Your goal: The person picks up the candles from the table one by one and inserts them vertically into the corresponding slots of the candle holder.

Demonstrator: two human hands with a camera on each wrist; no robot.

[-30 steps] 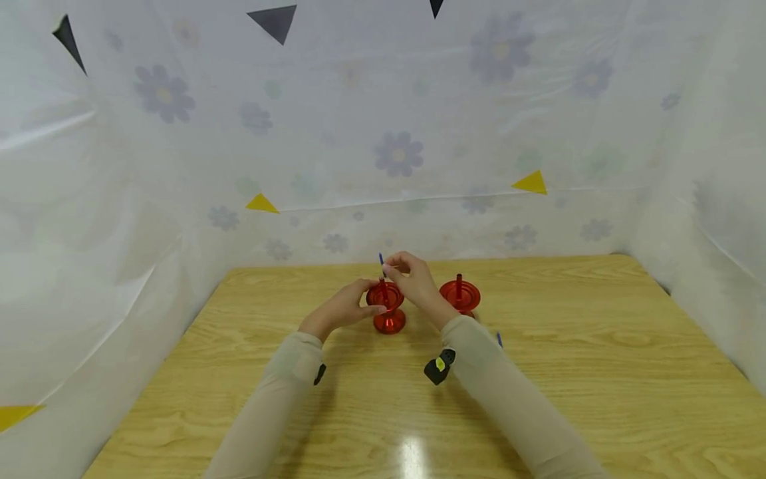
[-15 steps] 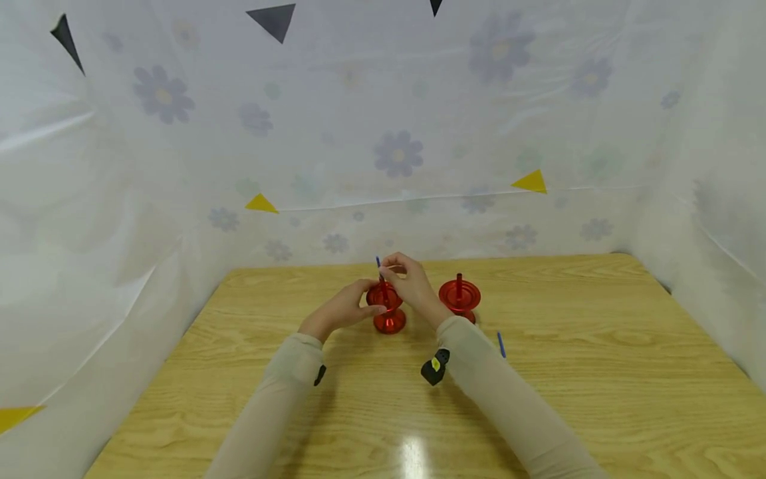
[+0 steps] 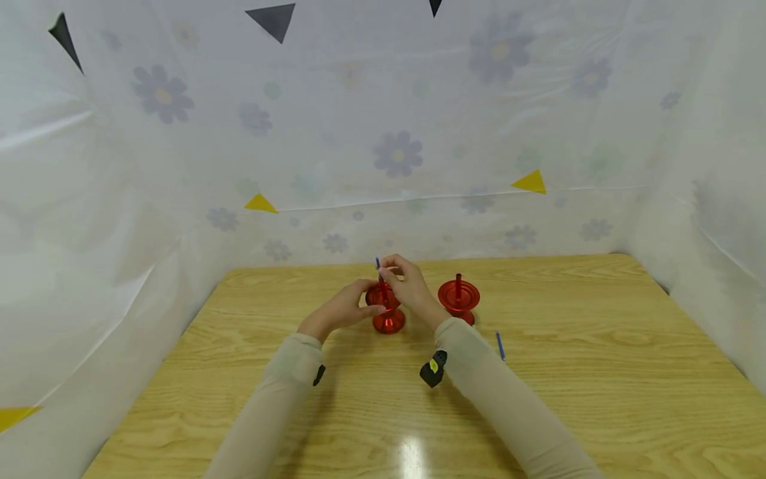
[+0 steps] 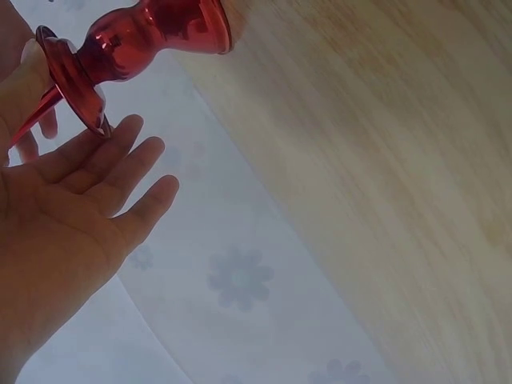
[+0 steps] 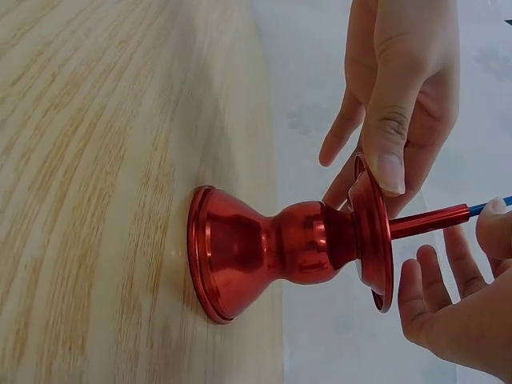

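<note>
Two red candle holders stand mid-table. My left hand (image 3: 353, 306) holds the dish rim of the nearer red holder (image 3: 387, 313) between thumb and straight fingers (image 4: 120, 172); the thumb (image 5: 392, 128) lies across the rim. My right hand (image 3: 402, 278) pinches a thin blue stick (image 3: 378, 264) over that holder's upright red spike (image 5: 428, 222). The blue stick's tip (image 5: 494, 207) meets the end of the spike. The second red holder (image 3: 459, 297) stands untouched just to the right.
Another blue stick (image 3: 500, 346) lies on the wooden table (image 3: 598, 372) right of my right forearm. White flowered sheeting (image 3: 395, 153) walls the table at the back and both sides. A black band (image 3: 433, 368) sits on my right wrist.
My right hand has eased the blue stick slightly down and left onto the spike. My right forearm has shifted left, showing more of the stick lying on the table.
</note>
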